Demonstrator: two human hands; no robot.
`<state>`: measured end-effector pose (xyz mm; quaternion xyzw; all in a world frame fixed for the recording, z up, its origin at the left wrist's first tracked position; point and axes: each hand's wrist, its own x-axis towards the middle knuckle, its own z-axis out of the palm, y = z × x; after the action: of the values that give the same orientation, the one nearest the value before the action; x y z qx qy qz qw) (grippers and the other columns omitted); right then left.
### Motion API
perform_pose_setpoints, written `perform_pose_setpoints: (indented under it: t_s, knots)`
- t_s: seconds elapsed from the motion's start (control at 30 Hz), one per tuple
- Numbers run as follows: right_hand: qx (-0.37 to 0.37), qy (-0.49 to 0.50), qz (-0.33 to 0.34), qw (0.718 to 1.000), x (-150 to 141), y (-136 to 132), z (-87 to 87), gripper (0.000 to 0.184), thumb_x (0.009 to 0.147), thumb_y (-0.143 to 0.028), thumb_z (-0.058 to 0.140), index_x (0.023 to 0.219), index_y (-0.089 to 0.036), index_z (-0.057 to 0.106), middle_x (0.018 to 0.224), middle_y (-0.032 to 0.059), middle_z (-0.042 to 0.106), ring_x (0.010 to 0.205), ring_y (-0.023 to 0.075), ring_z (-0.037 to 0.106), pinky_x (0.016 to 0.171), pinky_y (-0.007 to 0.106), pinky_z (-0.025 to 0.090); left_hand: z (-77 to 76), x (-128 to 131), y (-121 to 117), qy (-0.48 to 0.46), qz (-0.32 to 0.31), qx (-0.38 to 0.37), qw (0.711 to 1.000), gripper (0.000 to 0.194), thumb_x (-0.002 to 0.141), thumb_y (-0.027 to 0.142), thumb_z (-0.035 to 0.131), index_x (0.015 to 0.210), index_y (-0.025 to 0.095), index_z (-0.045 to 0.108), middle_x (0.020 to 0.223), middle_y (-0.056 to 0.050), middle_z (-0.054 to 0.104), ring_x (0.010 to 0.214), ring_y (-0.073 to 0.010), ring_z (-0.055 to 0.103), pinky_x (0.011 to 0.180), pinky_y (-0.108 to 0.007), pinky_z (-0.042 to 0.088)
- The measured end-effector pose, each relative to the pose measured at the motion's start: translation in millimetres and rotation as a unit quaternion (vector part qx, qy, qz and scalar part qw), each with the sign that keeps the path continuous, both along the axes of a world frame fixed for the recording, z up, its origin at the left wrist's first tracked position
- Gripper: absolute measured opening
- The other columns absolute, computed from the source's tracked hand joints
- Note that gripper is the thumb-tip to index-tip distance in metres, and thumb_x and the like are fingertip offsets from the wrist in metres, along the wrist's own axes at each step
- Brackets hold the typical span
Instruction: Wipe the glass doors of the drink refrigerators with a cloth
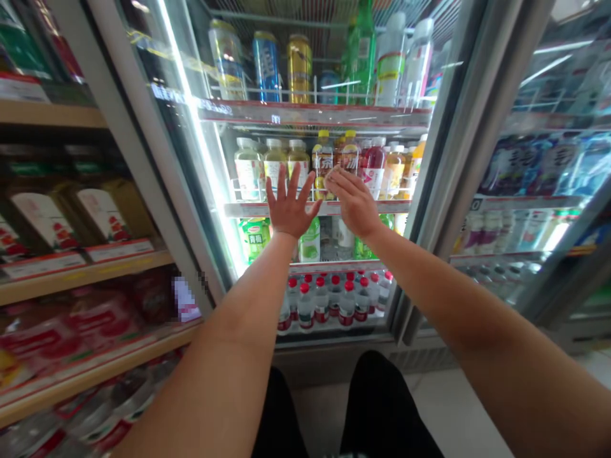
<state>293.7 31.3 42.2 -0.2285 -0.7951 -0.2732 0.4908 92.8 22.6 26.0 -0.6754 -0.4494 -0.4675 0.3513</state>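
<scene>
Straight ahead is the glass door point(267, 117) of a lit drinks fridge, with reflections across it. My left hand point(292, 207) is spread flat against or just before the glass, holding nothing. To its right, the fingers of my right hand point(356, 200) are pressed together over a small pale crumpled cloth point(333, 177) at the glass; the fingers partly hide it, and its material is hard to make out. Behind the hands, bottles with yellow caps point(323, 156) and a dark red drink bottle point(375, 164) stand on the middle shelf.
Cans point(300, 67) and a green bottle point(361, 54) occupy the top shelf. Red-capped water bottles point(321, 296) fill the bottom. An open wooden shelf point(90, 278) of drinks runs along the left. Another fridge door, with a metal frame point(496, 83), is at right.
</scene>
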Motion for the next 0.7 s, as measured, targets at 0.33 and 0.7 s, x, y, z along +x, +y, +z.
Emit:
perform_pose_setpoints:
  t_s: [0.33,0.7]
  knots:
    - [-0.006,-0.108,0.018,0.994,20,-4,-28.2,0.052,0.101,-0.012,0.047,0.146,-0.035,0.053,0.147,-0.0016,0.059,0.145,0.02,0.045,0.121,0.046,0.043,1.0,0,-2,-0.004,-0.012,0.009,1.0,0.064,0.096,0.063,0.049,0.152,0.031,0.046,0.165,-0.002,0.028,0.156,-0.0265,0.004,0.129,-0.056,-0.005]
    - [-0.002,-0.172,0.037,0.984,31,-5,-44.5,0.042,0.101,-0.012,0.046,0.136,-0.026,0.063,0.143,0.0019,0.063,0.139,0.0213,0.052,0.117,0.045,0.047,0.2,-1,-1,-0.003,-0.021,0.013,1.0,0.063,0.096,0.06,0.05,0.153,0.032,0.045,0.165,-0.003,0.028,0.157,-0.0287,0.005,0.128,-0.059,-0.003]
